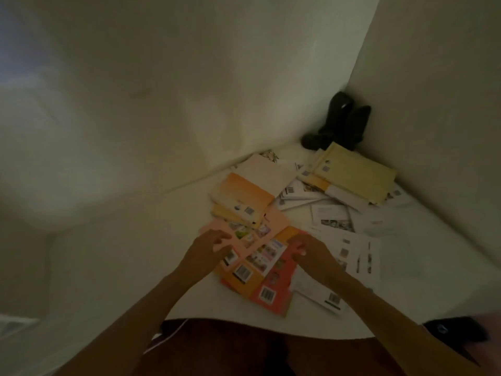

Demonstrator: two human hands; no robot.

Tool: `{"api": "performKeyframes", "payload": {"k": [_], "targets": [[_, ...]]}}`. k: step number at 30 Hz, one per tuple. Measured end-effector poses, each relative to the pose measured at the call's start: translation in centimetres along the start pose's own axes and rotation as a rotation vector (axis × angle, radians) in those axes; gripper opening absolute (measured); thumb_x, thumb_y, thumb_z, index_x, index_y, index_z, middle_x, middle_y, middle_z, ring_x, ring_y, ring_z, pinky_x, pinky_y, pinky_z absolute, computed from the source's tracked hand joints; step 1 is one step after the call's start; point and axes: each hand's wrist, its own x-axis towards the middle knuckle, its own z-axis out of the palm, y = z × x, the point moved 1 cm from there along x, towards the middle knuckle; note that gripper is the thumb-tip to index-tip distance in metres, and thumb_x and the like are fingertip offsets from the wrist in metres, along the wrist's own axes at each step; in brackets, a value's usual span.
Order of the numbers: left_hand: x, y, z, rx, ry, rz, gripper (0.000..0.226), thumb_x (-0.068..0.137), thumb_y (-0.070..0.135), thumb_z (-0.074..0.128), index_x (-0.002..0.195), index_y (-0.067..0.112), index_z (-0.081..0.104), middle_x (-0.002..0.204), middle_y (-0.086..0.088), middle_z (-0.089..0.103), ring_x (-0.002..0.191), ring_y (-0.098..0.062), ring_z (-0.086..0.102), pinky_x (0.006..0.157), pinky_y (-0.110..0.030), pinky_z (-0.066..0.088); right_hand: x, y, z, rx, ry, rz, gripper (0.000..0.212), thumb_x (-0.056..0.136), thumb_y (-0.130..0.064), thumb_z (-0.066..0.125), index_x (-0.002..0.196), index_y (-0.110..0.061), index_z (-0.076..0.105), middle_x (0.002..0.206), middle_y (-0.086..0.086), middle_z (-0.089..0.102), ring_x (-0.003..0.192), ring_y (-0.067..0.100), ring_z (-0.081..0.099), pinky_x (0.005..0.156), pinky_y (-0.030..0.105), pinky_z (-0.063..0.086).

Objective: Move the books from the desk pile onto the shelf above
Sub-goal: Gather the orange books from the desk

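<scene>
Books lie scattered on a white desk in dim light. My left hand rests with spread fingers on a pink book near the front. My right hand curls its fingers over the right edge of an orange book, which lies on a red-orange book. Behind them sit a short stack of orange books and a pale yellow book lying on other books. No shelf is in view.
White booklets and papers cover the desk to the right. A black object stands in the far corner against the white walls. Another dark object lies at the desk's front right edge, and a white cable hangs below the front edge.
</scene>
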Motion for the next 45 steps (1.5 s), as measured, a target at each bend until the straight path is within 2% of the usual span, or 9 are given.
{"api": "performKeyframes", "payload": {"k": [4,11,22,26,30,33,37,41,45], "targets": [[5.4,2.1,2.6,-0.067,0.093,-0.052,0.035,0.091,0.017,0.059,0.124,0.008,0.053,0.128,-0.007,0.05,0.115,-0.017,0.048,0.085,-0.016,0.033,4.8,2.8,-1.9,0.122,0.032,0.073,0.011,0.089,-0.009,0.05,0.094,-0.011,0.06,0.099,0.01,0.06,0.083,0.024,0.058,0.076,0.038,0.049],[14.5,5.3,6.5,0.351,0.112,-0.204,0.073,0.09,0.042,0.056,0.145,0.011,0.02,0.152,-0.015,0.014,0.137,-0.032,0.02,0.106,-0.04,0.03,10.0,4.6,-2.1,0.225,0.041,0.208,0.026,0.094,0.001,0.047,0.117,-0.004,0.056,0.118,0.012,0.055,0.09,0.021,0.052,0.082,0.04,0.048],[18.1,5.6,5.9,0.755,0.003,-0.108,0.058,0.091,0.019,0.05,0.14,0.004,0.021,0.107,-0.02,0.059,0.094,-0.036,0.058,0.073,-0.038,0.048,10.9,4.3,0.1,0.28,0.11,0.234,0.027,0.095,0.001,0.044,0.118,-0.004,0.055,0.122,0.015,0.054,0.11,0.027,0.052,0.092,0.036,0.045],[15.7,6.0,-0.6,0.604,0.274,0.037,0.026,0.095,0.029,0.045,0.118,0.016,0.047,0.094,-0.008,0.064,0.078,-0.029,0.06,0.062,-0.029,0.033,10.3,3.7,0.2,0.244,0.202,0.202,0.027,0.094,-0.003,0.047,0.119,-0.007,0.054,0.123,0.012,0.049,0.116,0.027,0.044,0.087,0.027,0.035],[13.2,5.4,-6.1,0.204,0.219,-0.08,0.006,0.096,0.022,0.043,0.096,0.018,0.047,0.082,-0.008,0.052,0.071,-0.023,0.05,0.061,-0.029,0.034,8.7,3.0,0.6,0.267,0.292,0.193,0.027,0.093,-0.001,0.046,0.118,-0.007,0.054,0.124,0.014,0.047,0.118,0.028,0.041,0.089,0.027,0.032],[10.8,4.1,-7.3,-0.253,0.225,-0.141,0.022,0.093,0.007,0.042,0.072,0.012,0.038,0.082,-0.014,0.046,0.069,-0.019,0.042,0.052,-0.029,0.031,7.2,2.1,1.0,0.32,0.348,0.231,0.028,0.093,-0.002,0.048,0.119,-0.007,0.054,0.124,0.013,0.048,0.115,0.029,0.046,0.088,0.033,0.041],[7.9,2.5,-6.8,-0.347,0.247,-0.192,0.032,0.094,0.006,0.043,0.064,0.011,0.035,0.079,-0.015,0.044,0.071,-0.018,0.042,0.058,-0.029,0.03,4.5,1.1,1.5,0.363,0.411,0.296,0.014,0.096,-0.008,0.045,0.107,-0.007,0.053,0.103,0.009,0.055,0.09,0.025,0.057,0.067,0.025,0.043],[6.4,-0.8,-7.6,-0.478,0.256,-0.31,0.028,0.092,0.016,0.049,0.065,0.009,0.041,0.08,-0.018,0.045,0.075,-0.023,0.043,0.063,-0.035,0.035,2.2,0.8,3.4,0.538,0.371,0.522,0.01,0.093,-0.008,0.051,0.101,-0.009,0.045,0.085,0.0,0.054,0.066,0.006,0.053,0.05,0.017,0.041],[4.6,-4.3,-7.7,-0.785,0.158,-0.474,0.037,0.083,0.021,0.046,0.112,0.002,0.057,0.105,-0.026,0.054,0.09,-0.042,0.049,0.067,-0.038,0.042,2.7,-0.7,6.1,0.625,0.391,0.655,0.049,0.087,-0.024,0.064,0.124,-0.004,0.039,0.126,0.022,0.05,0.111,0.036,0.054,0.092,0.052,0.047]]}}
